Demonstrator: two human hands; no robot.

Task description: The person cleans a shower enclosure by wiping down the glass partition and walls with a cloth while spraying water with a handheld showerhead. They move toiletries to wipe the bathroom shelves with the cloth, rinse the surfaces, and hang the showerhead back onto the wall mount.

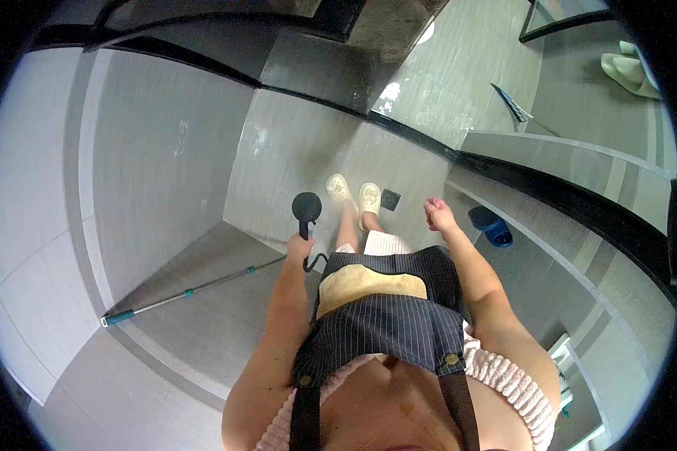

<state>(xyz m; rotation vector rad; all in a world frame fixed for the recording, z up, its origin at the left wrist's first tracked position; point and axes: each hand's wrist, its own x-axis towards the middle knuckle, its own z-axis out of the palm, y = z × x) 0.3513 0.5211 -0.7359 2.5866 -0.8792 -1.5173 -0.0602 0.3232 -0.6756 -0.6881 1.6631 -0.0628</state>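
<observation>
My left hand point(301, 246) is wrapped round the handle of a black shower head point(307, 207). The round head points away from me, above the floor, and a dark hose point(316, 263) curves from below the hand towards my apron point(387, 323). Out to the right, my right hand point(438, 216) is curled into a fist, with nothing visible in it. Below and between the hands are my feet in cream clogs point(369, 198), on wet-looking grey tiles. A yellow cloth-like panel point(372, 286) shows at the front of the dark striped apron.
A green-and-silver pole point(188, 292) leans at the left. Near my feet lies a dark square drain point(390, 199). A blue slipper-like item point(491, 225) is on the right, by the glass partition point(557, 263). Beyond the dark threshold point(414, 131) lies a squeegee-like tool point(513, 105).
</observation>
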